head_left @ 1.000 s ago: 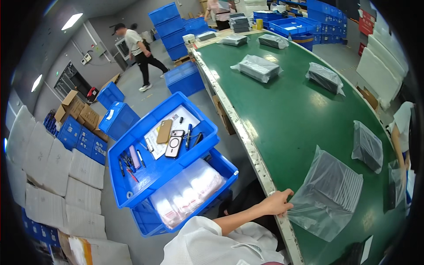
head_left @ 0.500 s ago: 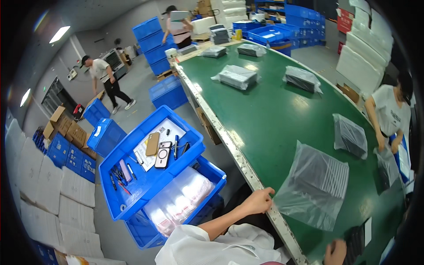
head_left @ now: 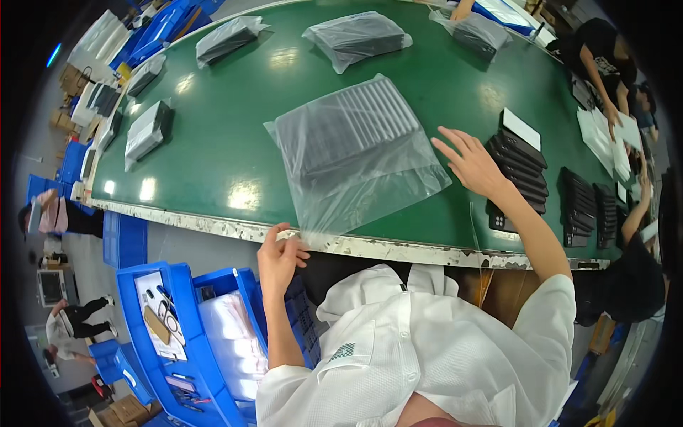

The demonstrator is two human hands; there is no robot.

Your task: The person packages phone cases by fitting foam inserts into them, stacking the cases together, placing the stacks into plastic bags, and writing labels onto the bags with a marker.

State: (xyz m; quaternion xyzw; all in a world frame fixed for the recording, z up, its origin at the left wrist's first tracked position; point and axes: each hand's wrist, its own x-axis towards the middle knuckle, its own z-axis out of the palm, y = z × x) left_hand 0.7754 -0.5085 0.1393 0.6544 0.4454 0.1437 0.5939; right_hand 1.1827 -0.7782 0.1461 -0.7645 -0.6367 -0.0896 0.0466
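A large clear plastic bag (head_left: 356, 153) with a ribbed dark tray inside lies on the green table (head_left: 235, 135), its near corner hanging at the table's edge. My left hand (head_left: 279, 257) pinches that near corner of the bag at the worn white edge. My right hand (head_left: 471, 162) hovers flat with spread fingers just right of the bag, next to a row of black flat devices (head_left: 518, 167). It holds nothing.
Several bagged dark trays (head_left: 353, 37) lie farther back on the table. More black devices (head_left: 589, 208) lie at the right, where other people work. A blue crate (head_left: 178, 334) with tools and stacked bags stands on the floor at my left.
The view has swung from the aisle onto the table. My left hand stays on the bag's corner, and my right hand has come into view beside the bag.
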